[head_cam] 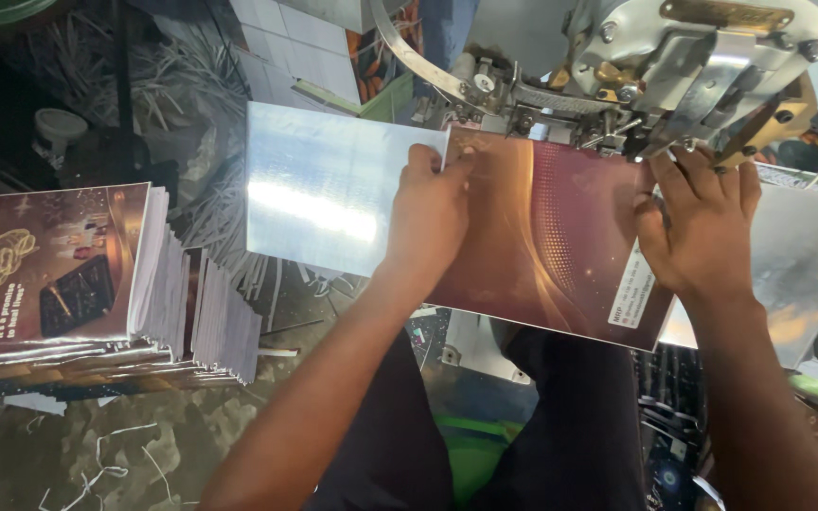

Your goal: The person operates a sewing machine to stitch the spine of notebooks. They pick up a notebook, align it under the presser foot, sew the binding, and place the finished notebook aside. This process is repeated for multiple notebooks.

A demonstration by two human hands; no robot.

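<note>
At the bottom centre of the frame, dark trousers [485, 426] are partly hiding a green surface. At lower left, a stack of flat printed cardboard sheets [97, 284] is lying fanned, its white edges showing. At centre, the left hand [431, 220] is pressing flat on a glossy maroon folded cardboard sheet [542, 237], fingers together, fingertips at the sheet's upper edge. At right, the right hand [698, 227] is gripping the same sheet's right edge, fingers slightly spread and curled under the machine; the thumb is hidden. The sheet's silvery reflective inner face [324, 194] is extending left. At upper right, a grey metal stitching machine head [684, 57] is overhanging the sheet, cut off by the frame; its contact point is hard to make out.
</note>
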